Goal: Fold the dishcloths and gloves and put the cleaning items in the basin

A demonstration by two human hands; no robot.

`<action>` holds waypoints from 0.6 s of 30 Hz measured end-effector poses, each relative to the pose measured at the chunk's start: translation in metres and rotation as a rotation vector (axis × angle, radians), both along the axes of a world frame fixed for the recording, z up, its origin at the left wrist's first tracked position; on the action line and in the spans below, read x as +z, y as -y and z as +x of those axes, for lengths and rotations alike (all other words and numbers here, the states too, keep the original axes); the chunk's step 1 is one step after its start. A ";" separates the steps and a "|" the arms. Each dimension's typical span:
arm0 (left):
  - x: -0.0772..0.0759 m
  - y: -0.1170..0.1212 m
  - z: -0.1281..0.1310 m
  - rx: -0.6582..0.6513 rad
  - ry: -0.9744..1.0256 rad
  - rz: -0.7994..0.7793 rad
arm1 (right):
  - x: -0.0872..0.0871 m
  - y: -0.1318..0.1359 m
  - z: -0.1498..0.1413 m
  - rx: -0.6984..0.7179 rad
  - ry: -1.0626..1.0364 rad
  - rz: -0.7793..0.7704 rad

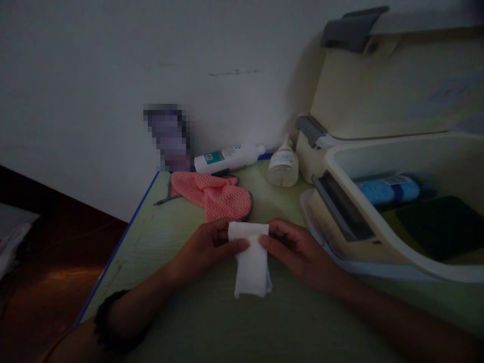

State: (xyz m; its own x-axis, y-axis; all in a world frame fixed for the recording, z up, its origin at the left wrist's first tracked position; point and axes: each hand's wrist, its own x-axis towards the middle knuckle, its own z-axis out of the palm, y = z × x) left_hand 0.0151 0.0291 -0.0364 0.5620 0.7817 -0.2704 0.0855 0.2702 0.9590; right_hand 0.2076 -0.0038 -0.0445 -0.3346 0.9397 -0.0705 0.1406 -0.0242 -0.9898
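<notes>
A small folded white cloth (251, 264) is held above the green tabletop (196, 322), its lower end hanging toward me. My left hand (212, 247) pinches its left edge, thumb on top and fingers behind. On the opposite edge, my right hand (295, 247) grips in the same way. Both thumbs lie close together on the cloth's face. Just beyond the hands lies a crumpled pink textured cloth (223, 196) with a dark edging.
A white bottle (230, 159) lies on its side near the wall, beside a clear pump bottle (283, 166). To the right stands an open-lidded bin (340, 242) containing a blue package (393, 189) and a green scouring pad (442, 222). A pixelated object (170, 138) leans at the back.
</notes>
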 end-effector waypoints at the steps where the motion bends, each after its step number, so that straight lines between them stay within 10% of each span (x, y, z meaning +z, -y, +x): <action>1: -0.001 0.000 0.000 0.015 0.022 0.000 | 0.001 0.000 0.000 -0.001 -0.006 -0.004; 18: -0.005 0.007 0.001 0.017 0.178 0.187 | -0.007 -0.001 -0.003 -0.147 -0.215 0.024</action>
